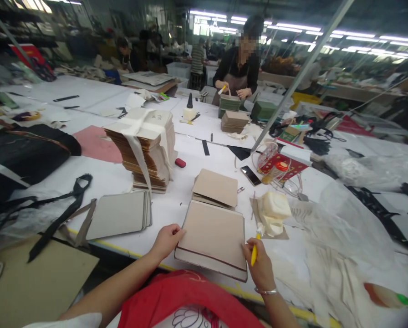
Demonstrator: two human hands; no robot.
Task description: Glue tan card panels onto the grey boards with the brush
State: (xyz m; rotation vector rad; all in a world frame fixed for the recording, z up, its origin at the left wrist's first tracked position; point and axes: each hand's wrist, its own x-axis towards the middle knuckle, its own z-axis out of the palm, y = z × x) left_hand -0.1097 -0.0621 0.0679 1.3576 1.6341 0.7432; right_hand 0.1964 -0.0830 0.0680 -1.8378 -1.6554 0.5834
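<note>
A beige rectangular panel (214, 232) lies over a grey-edged panel (221, 265) at the table's near edge, right in front of me. My left hand (167, 240) is closed with its fingertips at the left edge of these panels. On the opposite side, my right hand (260, 264) grips a yellow-handled brush (254, 252), with its fingers touching the panels' right edge. The brush's pale tip points away from me, toward a cream-coloured tub (275, 207) crusted with what looks like glue. Behind the panels sits a short stack of similar beige pieces (215, 187).
Grey panels (120, 214) lie fanned at the left, before a tall strapped stack of boards (149, 150). A phone (250, 175), a red bag (289, 159) and a slanted metal pole (303, 75) are farther right. Across the table, a co-worker (240, 68) handles green pieces.
</note>
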